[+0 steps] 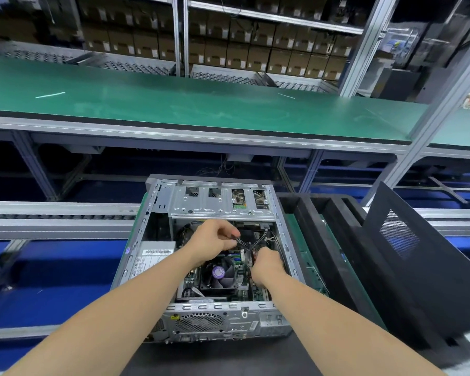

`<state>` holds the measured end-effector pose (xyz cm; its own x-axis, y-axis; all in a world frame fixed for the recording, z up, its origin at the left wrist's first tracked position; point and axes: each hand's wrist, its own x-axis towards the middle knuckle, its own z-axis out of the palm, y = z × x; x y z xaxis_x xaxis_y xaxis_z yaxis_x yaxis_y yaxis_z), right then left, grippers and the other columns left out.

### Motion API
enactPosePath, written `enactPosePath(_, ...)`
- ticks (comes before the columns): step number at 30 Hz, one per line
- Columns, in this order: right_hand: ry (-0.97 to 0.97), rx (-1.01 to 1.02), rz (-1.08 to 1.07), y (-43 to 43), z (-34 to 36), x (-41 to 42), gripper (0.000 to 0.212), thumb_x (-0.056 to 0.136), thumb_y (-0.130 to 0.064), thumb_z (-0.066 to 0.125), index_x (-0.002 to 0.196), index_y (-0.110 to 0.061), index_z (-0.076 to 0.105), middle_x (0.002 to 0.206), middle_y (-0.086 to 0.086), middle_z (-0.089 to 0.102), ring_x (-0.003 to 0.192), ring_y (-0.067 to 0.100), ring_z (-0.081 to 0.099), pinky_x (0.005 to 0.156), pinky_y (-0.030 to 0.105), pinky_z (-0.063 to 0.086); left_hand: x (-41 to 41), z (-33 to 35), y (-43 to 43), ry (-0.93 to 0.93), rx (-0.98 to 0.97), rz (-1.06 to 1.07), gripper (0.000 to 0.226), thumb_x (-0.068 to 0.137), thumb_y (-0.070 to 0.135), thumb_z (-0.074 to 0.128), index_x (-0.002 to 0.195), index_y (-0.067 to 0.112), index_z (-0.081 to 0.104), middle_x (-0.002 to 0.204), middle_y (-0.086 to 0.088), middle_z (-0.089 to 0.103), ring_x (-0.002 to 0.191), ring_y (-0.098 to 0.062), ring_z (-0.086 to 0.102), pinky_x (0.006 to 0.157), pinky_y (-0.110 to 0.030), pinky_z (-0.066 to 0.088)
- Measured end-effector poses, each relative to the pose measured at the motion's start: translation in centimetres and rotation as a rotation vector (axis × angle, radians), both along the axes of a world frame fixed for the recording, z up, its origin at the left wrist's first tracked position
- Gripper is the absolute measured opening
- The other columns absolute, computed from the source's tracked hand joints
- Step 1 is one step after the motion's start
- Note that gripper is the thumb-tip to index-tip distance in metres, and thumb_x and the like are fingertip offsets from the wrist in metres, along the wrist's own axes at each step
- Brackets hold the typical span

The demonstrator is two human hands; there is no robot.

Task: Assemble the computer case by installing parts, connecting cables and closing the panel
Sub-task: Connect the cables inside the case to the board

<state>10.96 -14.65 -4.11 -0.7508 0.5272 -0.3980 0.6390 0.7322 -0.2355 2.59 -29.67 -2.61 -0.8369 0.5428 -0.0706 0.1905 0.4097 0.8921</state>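
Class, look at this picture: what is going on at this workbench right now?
A person is working inside an open grey metal computer case lying on its side. The left hand pinches a bundle of thin black cables above the motherboard, while the right hand reaches down beside the black cooling fan with the purple sticker, apparently plugging in a connector. The black perforated side panel leans to the right, not yet fitted.
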Motion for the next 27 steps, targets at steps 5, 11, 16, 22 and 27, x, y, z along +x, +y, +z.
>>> enactPosePath(5,0.071,0.035,0.008,0.6,0.1,0.0,0.029,0.100,-0.008,0.059,0.076,-0.012,0.043,0.090,0.004,0.056,0.080,0.024,0.058,0.071,0.028,0.049,0.6,1.5,0.0,0.111,0.231,-0.010,0.035,0.085,0.005,0.078,0.099,0.036,0.073,0.094,0.019,0.072,0.094,0.001,0.066,0.078,-0.009,0.050)
enactPosePath(11,0.316,-0.144,-0.102,0.9,-1.3,-0.8,0.011,0.109,-0.013,0.049,0.098,-0.010,0.053,0.100,0.008,0.057,0.072,0.018,0.049,0.070,0.029,0.042,0.8,2.0,-0.2,0.197,0.226,0.084,0.027,0.094,0.014,0.067,0.104,0.039,0.071,0.102,0.015,0.070,0.100,-0.001,0.064,0.084,-0.019,0.051)
enactPosePath(16,0.353,-0.140,-0.171,0.7,-1.2,-1.3,0.031,0.095,0.001,0.059,0.071,-0.017,0.053,0.078,0.000,0.056,0.063,0.013,0.050,0.052,0.022,0.042,0.8,2.8,-1.0,0.015,0.316,0.141,0.023,0.076,0.019,0.054,0.064,0.016,0.073,0.075,-0.008,0.073,0.079,-0.025,0.069,0.077,-0.043,0.056)
enactPosePath(22,0.348,-0.123,-0.032,0.9,-1.5,-2.5,0.018,0.101,-0.007,0.060,0.114,-0.004,0.073,0.116,0.017,0.070,0.103,0.030,0.065,0.083,0.029,0.048,0.4,2.1,-1.3,0.073,0.004,0.327,0.026,0.083,0.021,0.061,0.064,0.025,0.077,0.061,0.007,0.071,0.051,-0.006,0.061,0.051,-0.016,0.045)
enactPosePath(27,0.364,-0.116,0.073,0.9,-2.9,-3.8,0.023,0.104,-0.007,0.054,0.122,-0.001,0.068,0.106,0.007,0.060,0.094,0.019,0.050,0.085,0.029,0.042,0.4,1.3,-1.5,0.031,-0.217,0.247,0.030,0.085,0.008,0.056,0.094,0.022,0.081,0.101,0.002,0.076,0.086,-0.011,0.066,0.077,-0.020,0.052)
